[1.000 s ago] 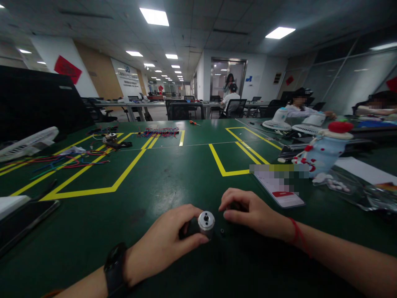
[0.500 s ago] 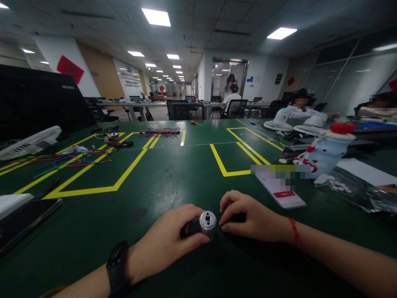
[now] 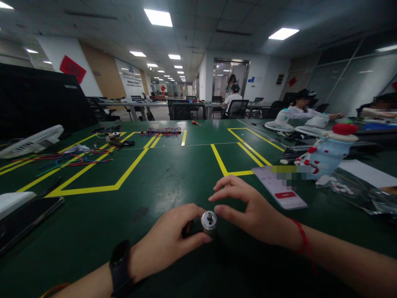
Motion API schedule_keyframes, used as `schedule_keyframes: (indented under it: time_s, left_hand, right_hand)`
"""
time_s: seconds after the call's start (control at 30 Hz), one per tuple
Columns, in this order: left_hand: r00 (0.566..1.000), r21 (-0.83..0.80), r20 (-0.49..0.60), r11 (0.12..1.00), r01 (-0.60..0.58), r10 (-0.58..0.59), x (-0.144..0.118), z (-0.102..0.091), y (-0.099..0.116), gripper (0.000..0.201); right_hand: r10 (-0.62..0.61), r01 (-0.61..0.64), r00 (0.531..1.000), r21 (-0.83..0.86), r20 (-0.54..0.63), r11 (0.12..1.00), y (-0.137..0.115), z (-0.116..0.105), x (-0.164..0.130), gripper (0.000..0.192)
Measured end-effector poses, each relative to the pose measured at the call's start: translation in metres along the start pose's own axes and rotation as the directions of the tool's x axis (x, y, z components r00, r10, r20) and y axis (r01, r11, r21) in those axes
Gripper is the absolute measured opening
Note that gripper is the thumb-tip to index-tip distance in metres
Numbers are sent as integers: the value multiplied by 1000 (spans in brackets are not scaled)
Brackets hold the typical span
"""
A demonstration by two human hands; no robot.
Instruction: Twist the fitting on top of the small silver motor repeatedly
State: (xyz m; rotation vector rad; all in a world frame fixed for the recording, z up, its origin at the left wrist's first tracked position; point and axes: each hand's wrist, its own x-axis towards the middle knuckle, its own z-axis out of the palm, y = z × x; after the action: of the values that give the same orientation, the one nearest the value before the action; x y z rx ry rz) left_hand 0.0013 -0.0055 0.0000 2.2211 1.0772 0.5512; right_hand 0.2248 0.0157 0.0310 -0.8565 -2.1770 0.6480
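A small silver electric motor (image 3: 209,221) stands upright on the green table, its round end face up. At the centre of that face a short shaft sticks up, with dark holes around it. Thumb and fingers of my left hand (image 3: 173,234) are closed around the motor's side from the left. My right hand (image 3: 245,205) hovers just to the right of and above the motor, thumb and fingers apart, with nothing visible between them. The thumb tip is close to the motor's top edge; whether they touch, I cannot tell.
A lit phone (image 3: 287,194) lies right of my right hand, beside a blue bottle (image 3: 330,155). A dark phone (image 3: 27,221) is at the left. Loose wires (image 3: 77,159), a wire bundle (image 3: 163,131), an orange screwdriver (image 3: 195,123) and fans (image 3: 279,122) lie farther off. People sit beyond.
My right hand has risen from the table beside the motor, and its fingers have spread over toward the motor's top. My left hand still holds the motor in place.
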Motion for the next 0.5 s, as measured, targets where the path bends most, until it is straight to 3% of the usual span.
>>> schedule_keyframes:
  time_s: [0.1,0.23,0.3,0.5]
  left_hand:
    - [1000,8,-5,1000,-11,11,1,-1,2,16]
    - [1000,1,-3,1000,-26,26,2,-3,3,16]
    - [1000,-5,1,1000,-23,23,2,-3,3,17]
    - [1000,0,2,1000,-21,21,1,-2,2,18]
  right_hand:
    - [166,-158,984,115,-69,981,15,-4,0,17]
    - [393,-380,919,227,-15,897,35,-4,-2,21]
    - [422,-410,907,239,1,880,40,-3,-4,20]
    - [336,-341,940,122,64,932,45,3,-8,20]
